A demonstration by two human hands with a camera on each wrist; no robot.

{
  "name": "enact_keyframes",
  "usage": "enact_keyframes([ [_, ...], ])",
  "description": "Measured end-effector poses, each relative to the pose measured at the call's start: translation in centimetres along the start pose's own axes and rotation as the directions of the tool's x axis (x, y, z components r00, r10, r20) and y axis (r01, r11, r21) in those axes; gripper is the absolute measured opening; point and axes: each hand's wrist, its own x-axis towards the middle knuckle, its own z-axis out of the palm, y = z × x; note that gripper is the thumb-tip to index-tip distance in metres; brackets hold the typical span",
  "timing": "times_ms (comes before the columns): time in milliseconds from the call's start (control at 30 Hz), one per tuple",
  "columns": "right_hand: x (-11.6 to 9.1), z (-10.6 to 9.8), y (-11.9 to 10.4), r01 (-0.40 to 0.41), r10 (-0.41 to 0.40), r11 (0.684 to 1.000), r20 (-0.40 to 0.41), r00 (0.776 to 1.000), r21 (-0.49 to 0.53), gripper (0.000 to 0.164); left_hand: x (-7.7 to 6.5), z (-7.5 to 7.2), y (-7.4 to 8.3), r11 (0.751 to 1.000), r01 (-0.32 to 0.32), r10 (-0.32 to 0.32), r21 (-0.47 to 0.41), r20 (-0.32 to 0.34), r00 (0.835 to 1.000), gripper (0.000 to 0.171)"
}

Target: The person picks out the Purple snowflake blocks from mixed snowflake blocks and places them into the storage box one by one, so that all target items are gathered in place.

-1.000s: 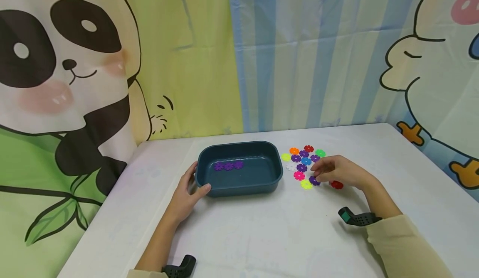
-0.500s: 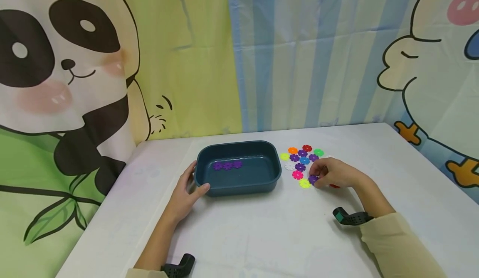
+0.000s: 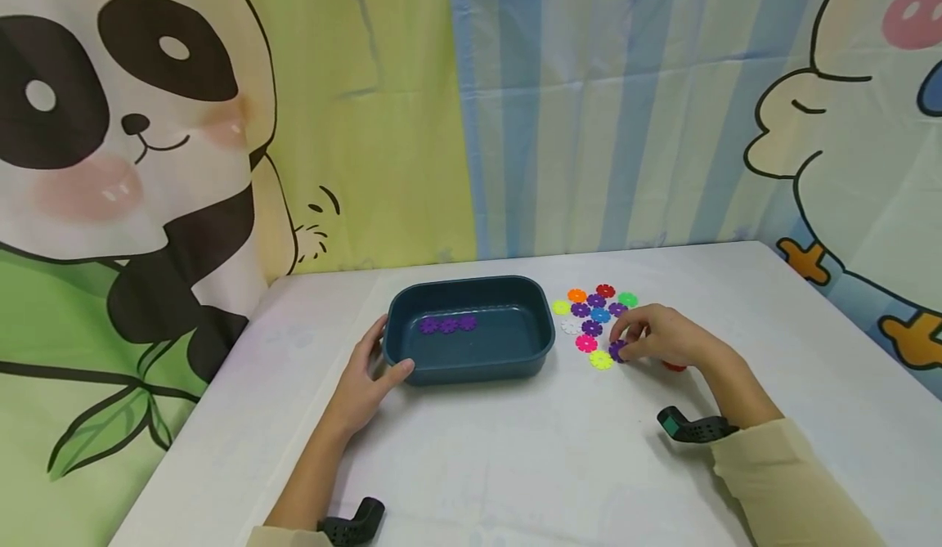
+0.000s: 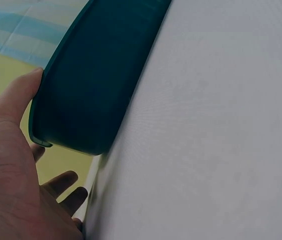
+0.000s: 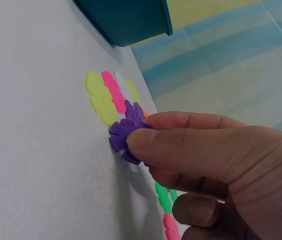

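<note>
I have the left hand (image 3: pixel 359 393) loosely spread, touching the bin (image 3: pixel 471 374) at its eight o'clock; the right hand (image 3: pixel 668 338) pinches a purple disc (image 5: pixel 122 133), other discs (image 3: pixel 600 316) toward ten o'clock.

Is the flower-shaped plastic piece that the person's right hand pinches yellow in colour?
No, in the right wrist view, the right hand pinches a purple flower-shaped plastic piece between thumb and fingers.
</note>
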Motion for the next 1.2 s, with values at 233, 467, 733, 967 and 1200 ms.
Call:
enact_keyframes([
  [233,-0.3,-0.2,0.7,-0.004,0.004,0.998,0.016,1.0,0.056,0.028,0.1,0.1,0.1,1.0,-0.002,0.002,-0.004,0.002,1.0,0.088],
  [467,-0.4,-0.7,1.0,-0.027,0.038,0.989,-0.073,0.997,0.147,0.036,0.2,0.2,0.0,1.0,0.001,-0.001,0.002,-0.001,1.0,0.088],
  [733,-0.5,-0.9,0.5,-0.064,0.112,0.952,-0.148,0.983,0.299,0.051,0.1,0.2,0.1,1.0,0.009,-0.009,-0.001,-0.003,1.0,0.089],
  [967,-0.3,-0.8,-0.4,-0.085,0.142,0.921,-0.126,0.982,0.38,0.057,0.0,0.2,0.2,1.0,-0.001,0.001,0.001,-0.011,1.0,0.089],
  [1200,0.0,-1.0,-1.9,-0.09,0.184,0.871,-0.15,0.971,0.483,0.056,0.0,0.0,0.2,1.0,-0.004,0.004,-0.004,-0.015,1.0,0.089],
])
